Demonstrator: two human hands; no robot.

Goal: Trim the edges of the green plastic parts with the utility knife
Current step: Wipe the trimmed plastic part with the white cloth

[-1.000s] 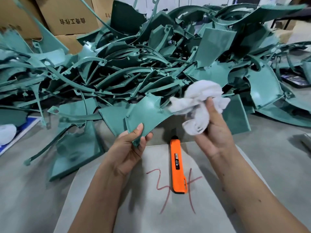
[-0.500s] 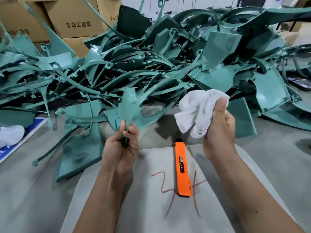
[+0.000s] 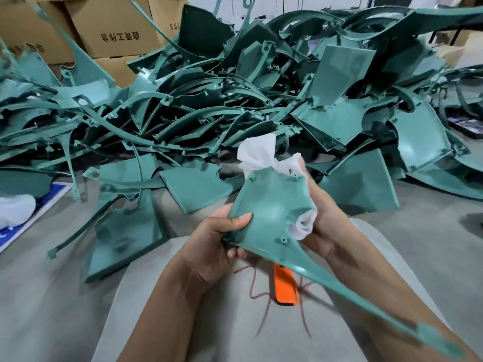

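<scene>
Left hand (image 3: 211, 244) grips green part (image 3: 271, 207) at its 8 o'clock edge; right hand (image 3: 324, 218) clutches white rag (image 3: 257, 155) behind it. Looks like wipe/inspect step, no trimming yet. Utility knife (image 3: 285, 287) lies on surface (image 3: 162, 322) at 6 o'clock under the part. Next prob: drop rag, grab knife.

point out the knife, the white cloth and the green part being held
knife (image 3: 285, 288), head view, on its orange handle below the held part
white cloth (image 3: 257, 152), head view, on the bunched top
green part (image 3: 274, 205), head view, on its broad face
</scene>
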